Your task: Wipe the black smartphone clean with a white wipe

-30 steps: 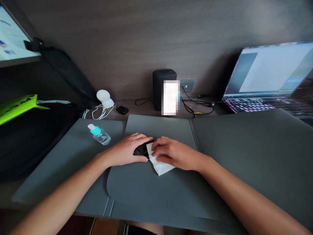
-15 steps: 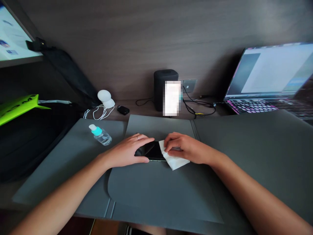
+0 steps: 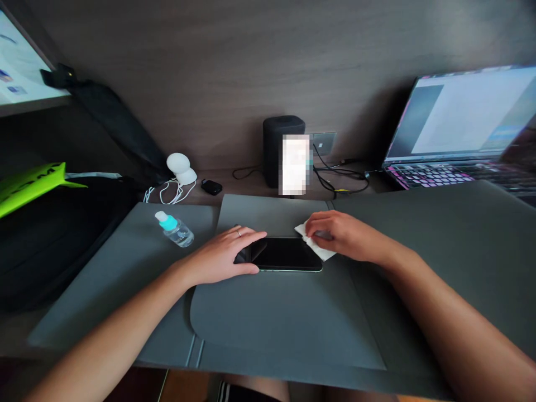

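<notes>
A smartphone [image 3: 288,254] lies flat on the grey desk mat [image 3: 276,318], its dark screen facing up. My left hand [image 3: 224,254] grips the phone's left end, with the thumb along the near edge and the fingers along the far edge. Pinched in the fingers of my right hand [image 3: 335,231] is a folded white tissue [image 3: 320,250], at the far right corner of the phone. Left of my left hand, a small clear spray bottle [image 3: 178,231] with a turquoise collar lies on its side on the mat.
Along the wall are a white camera-like device [image 3: 180,167] with its cord, a black key fob [image 3: 211,187], a black speaker [image 3: 272,151] and dark cables [image 3: 335,181]. An open laptop [image 3: 460,123] stands at the back right. A black bag [image 3: 62,240] sits at the left.
My right hand has moved right and away from me with the tissue, uncovering the phone's right part. My left hand still holds the phone's left end.
</notes>
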`<state>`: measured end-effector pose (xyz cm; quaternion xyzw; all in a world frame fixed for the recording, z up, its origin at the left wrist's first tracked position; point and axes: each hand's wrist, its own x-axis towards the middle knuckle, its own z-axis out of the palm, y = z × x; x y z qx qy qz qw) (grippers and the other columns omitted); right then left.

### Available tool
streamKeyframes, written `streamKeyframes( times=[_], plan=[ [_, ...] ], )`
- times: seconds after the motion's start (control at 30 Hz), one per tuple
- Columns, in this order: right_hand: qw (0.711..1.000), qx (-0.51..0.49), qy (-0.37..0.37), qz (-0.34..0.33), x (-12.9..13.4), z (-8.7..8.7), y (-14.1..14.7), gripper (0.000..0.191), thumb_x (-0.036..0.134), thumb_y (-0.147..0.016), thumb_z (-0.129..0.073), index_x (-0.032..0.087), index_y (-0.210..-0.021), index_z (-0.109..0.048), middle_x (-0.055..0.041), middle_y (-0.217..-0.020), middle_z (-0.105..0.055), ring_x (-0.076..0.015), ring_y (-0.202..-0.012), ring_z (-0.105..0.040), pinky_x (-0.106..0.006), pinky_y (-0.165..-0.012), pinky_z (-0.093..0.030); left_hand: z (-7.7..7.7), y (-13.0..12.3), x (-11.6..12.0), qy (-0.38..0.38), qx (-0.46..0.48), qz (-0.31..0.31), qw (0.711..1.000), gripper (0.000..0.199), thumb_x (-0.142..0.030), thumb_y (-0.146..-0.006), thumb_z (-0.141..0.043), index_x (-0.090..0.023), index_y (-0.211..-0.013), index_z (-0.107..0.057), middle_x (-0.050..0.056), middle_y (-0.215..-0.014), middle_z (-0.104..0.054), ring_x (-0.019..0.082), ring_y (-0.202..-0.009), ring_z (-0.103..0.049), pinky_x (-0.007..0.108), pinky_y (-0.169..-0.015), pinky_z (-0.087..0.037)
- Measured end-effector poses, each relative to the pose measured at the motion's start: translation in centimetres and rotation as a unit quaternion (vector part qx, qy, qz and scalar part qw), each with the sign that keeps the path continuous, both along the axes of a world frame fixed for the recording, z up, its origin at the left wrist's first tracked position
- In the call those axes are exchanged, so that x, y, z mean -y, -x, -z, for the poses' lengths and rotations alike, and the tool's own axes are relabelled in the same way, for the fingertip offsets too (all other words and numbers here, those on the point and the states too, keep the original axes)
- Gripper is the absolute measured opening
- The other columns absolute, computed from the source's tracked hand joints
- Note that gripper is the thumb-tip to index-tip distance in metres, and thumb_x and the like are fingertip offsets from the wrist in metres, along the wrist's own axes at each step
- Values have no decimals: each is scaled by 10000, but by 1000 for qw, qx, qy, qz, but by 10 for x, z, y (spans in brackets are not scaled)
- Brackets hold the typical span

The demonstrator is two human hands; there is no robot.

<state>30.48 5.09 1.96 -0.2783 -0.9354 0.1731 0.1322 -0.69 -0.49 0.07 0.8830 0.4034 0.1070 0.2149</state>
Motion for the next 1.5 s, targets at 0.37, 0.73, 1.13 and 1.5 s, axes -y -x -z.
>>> streamKeyframes(
  times=[0.37, 0.73, 1.13, 1.5],
  plan=[
    [978, 1, -173, 112, 1, -6, -9, 252, 361, -928, -575, 190, -1045, -718, -90, -1091, -703, -260, -980, -660, -455, -933, -443, 1, 3, 2, 10, -7, -14, 1000, 696, -421, -912, -636, -345, -1510, -289, 35, -1468, -459, 269, -1335, -428, 425, -1106, -380],
    [998, 4, -65, 20, 39, 23, 60, 740, 665, -851, -575, 132, -1363, -539, -161, -1140, -592, -293, -1010, -564, -469, -908, -490, 7, 1, -1, -6, 0, -20, 1000, 727, -379, -869, -682, -316, -1501, -328, 47, -1466, -471, 282, -1346, -422, 439, -1108, -385],
    [997, 14, -46, 55, 36, 29, 71, 684, 570, -798, -699, 90, -1270, -578, -149, -1133, -561, -296, -1022, -513, -480, -929, -460, 0, -3, -2, 20, 0, -28, 999, 778, -359, -813, -720, -301, -1492, -344, 62, -1447, -483, 288, -1340, -434, 450, -1111, -378],
    [998, -9, -25, 61, 31, 32, 71, 640, 511, -738, -756, 107, -1212, -605, -121, -1079, -572, -278, -989, -516, -444, -919, -441, 4, -3, -2, -14, 10, -29, 999, 717, -344, -807, -723, -301, -1451, -411, 52, -1399, -531, 284, -1291, -481, 446, -1081, -413]
  ],
)
